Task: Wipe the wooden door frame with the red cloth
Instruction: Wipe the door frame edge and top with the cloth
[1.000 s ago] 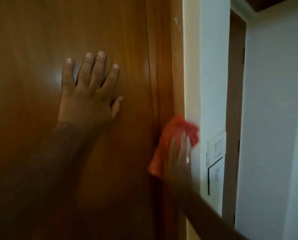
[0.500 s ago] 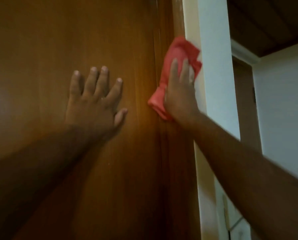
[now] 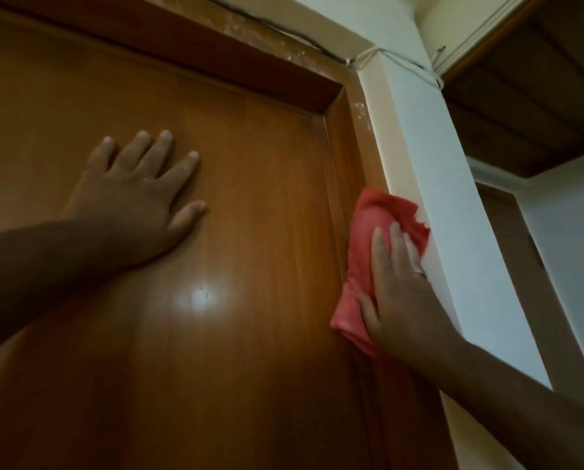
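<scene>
The wooden door frame (image 3: 358,137) runs up the right side of a brown door (image 3: 216,334) and turns left along its top. A folded red cloth (image 3: 368,232) lies flat against the frame's right upright, partly over the wall edge. My right hand (image 3: 402,300) presses on the cloth with fingers stretched upward, covering its lower right part. My left hand (image 3: 141,198) rests flat on the door panel with fingers spread, holding nothing. White dusty marks show on the frame near the top right corner (image 3: 360,111).
A white wall pillar (image 3: 436,198) stands right of the frame. Thin cables (image 3: 399,62) run across the wall above the door. A dark wooden ceiling (image 3: 521,96) and another doorway (image 3: 521,249) lie at the right.
The view has tilted upward, showing the frame's top corner. My right hand with the cloth has climbed the upright from near the switch level. The left hand stays flat on the door.
</scene>
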